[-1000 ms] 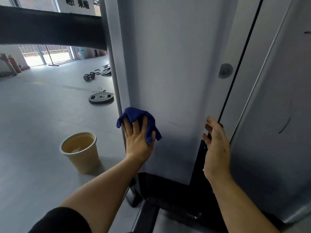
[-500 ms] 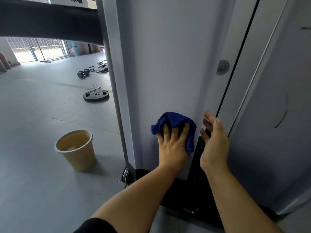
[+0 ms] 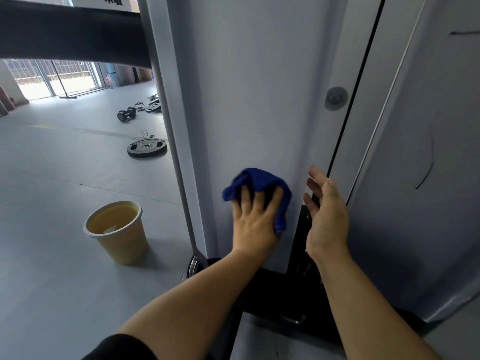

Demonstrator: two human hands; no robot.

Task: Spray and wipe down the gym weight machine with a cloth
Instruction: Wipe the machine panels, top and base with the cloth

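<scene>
The weight machine's pale grey panel (image 3: 254,105) fills the middle of the view, upright and close. My left hand (image 3: 255,224) presses a crumpled blue cloth (image 3: 257,181) flat against the panel's lower part, fingers spread over it. My right hand (image 3: 324,216) rests open against the panel's right edge, beside a black vertical gap, holding nothing. The machine's black base (image 3: 280,294) shows under both forearms. No spray bottle is in view.
A tan bucket (image 3: 117,232) holding liquid stands on the grey floor to the left. Farther back lie a black weight plate (image 3: 146,149) and a dumbbell (image 3: 126,114). A black padded bar (image 3: 70,35) crosses the upper left. Another grey panel (image 3: 428,178) stands on the right.
My left hand swept the blue cloth from the panel's left edge rightward across its lower face, then slid slightly back left. My right hand stayed at the right edge.
</scene>
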